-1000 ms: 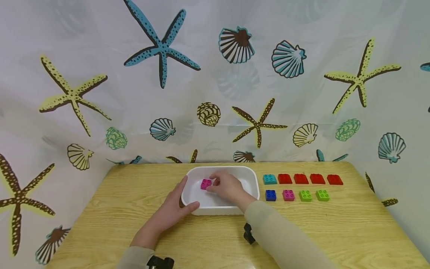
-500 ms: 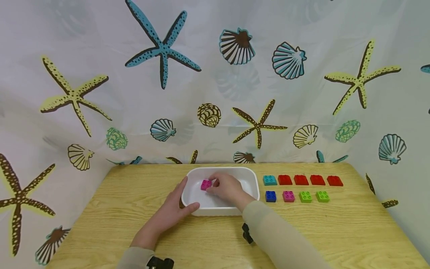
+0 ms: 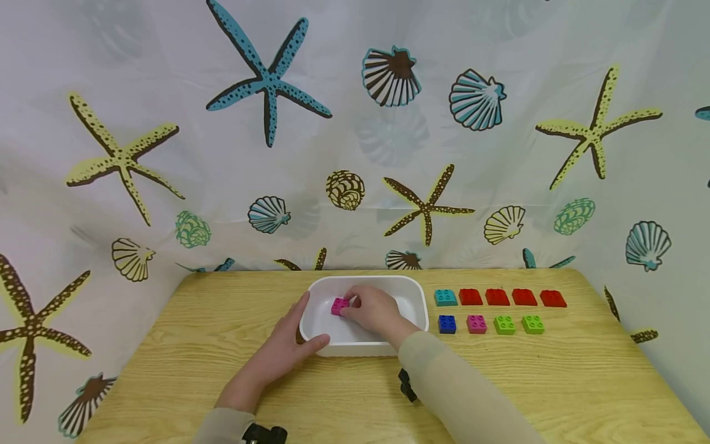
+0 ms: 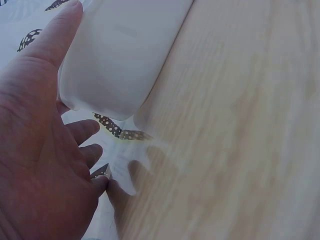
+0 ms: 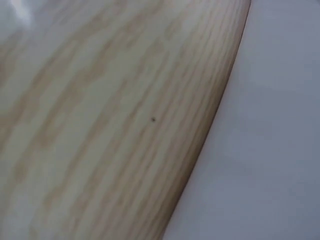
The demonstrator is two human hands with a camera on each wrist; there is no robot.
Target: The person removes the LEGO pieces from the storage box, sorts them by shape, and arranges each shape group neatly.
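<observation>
In the head view a white plastic tray [image 3: 366, 349] stands on the table. My left hand [image 3: 283, 345] rests against its left end, the thumb lying along the front wall and the fingers on the left side. The left wrist view shows this hand [image 4: 45, 150] with the thumb straight against the tray wall [image 4: 120, 55]. Inside the tray, my right hand [image 3: 374, 308] pinches a pink toy building brick [image 3: 339, 306] between thumb and fingertips, near the tray floor. Whether the brick touches the floor I cannot tell. The right wrist view catches no hand.
Right of the tray lie two rows of bricks: a teal brick [image 3: 445, 297] with several red bricks [image 3: 497, 296] behind, then a blue brick [image 3: 447, 324], a pink brick [image 3: 476, 324] and two lime bricks [image 3: 505, 325] in front. A patterned curtain [image 3: 355, 135] hangs behind the table [image 3: 344, 394].
Very little differs. The right wrist and sleeve have shifted slightly left, while the pink brick stays at about the same spot in the tray. The left hand has not moved.
</observation>
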